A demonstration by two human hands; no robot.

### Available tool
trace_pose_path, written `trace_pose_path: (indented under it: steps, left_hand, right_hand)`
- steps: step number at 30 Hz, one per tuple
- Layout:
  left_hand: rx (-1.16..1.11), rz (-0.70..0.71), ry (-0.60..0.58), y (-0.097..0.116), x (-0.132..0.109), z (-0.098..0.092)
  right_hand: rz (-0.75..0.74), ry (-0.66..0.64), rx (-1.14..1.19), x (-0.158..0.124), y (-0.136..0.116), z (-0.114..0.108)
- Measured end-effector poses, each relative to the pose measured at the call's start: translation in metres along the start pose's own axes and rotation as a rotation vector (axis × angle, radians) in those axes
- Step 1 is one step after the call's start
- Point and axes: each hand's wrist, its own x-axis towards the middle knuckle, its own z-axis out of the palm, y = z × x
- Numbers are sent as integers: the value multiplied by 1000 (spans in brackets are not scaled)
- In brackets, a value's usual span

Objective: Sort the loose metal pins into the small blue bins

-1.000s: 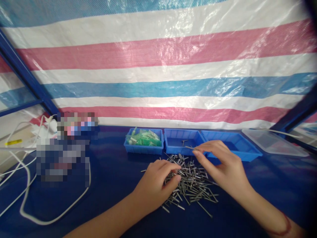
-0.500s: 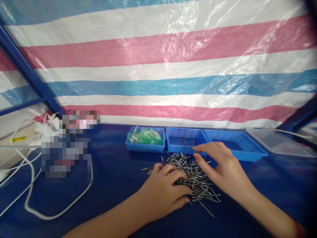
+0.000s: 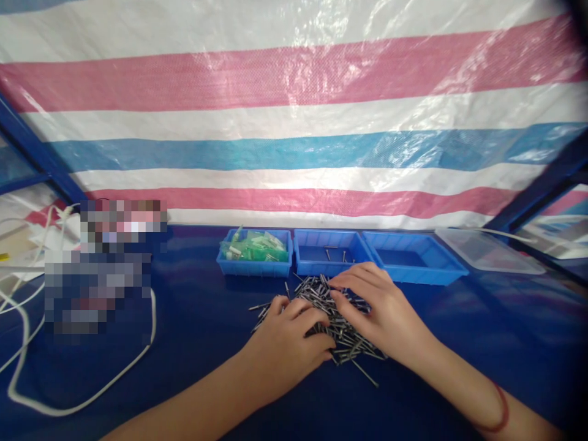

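A heap of thin metal pins (image 3: pixel 342 331), resembling nails or rivets, lies on the dark blue table in front of me. Over its left side rests my left hand (image 3: pixel 294 327), fingers spread and curved down onto the pins; its fingertips are partly hidden. My right hand (image 3: pixel 376 306) is at the right side of the heap, thumb and fingers apart, with no pin visible between them. Just behind the heap, the middle blue bin (image 3: pixel 307 266) has a few loose pins on its floor.
The left blue bin (image 3: pixel 255 268) holds green bags with pale pieces. To the right stand another blue bin (image 3: pixel 427 274) and a translucent lid (image 3: pixel 491 251). White cables (image 3: pixel 59 411) lie at left beside a blurred area. A striped sheet (image 3: pixel 285 147) hangs behind.
My right hand has moved left and down onto the heap, closer to my left hand. My left hand stays on the pins. The whole view has shifted slightly.
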Motion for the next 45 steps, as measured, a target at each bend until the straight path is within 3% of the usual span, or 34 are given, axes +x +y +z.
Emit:
trace_pose_path:
  steps: [7,15,31,39,45]
  left_hand:
    - [2,-14,-9,0,3,1]
    - [-87,-70,-23,-3,5,-6]
    - [80,-26,26,0,4,-2]
    - [-4,-149,109,-2,2,-3]
    - [-33,-174,42,-2,1,1]
  right_hand:
    - [-43,-34,13,0,3,-1]
    - [-99,-275,61,0,0,-18]
    - [-103,-367,50,-1,-10,-15]
    - [-95,-384,78,-1,-12,-14]
    - [-69,-406,78,-3,-9,-4]
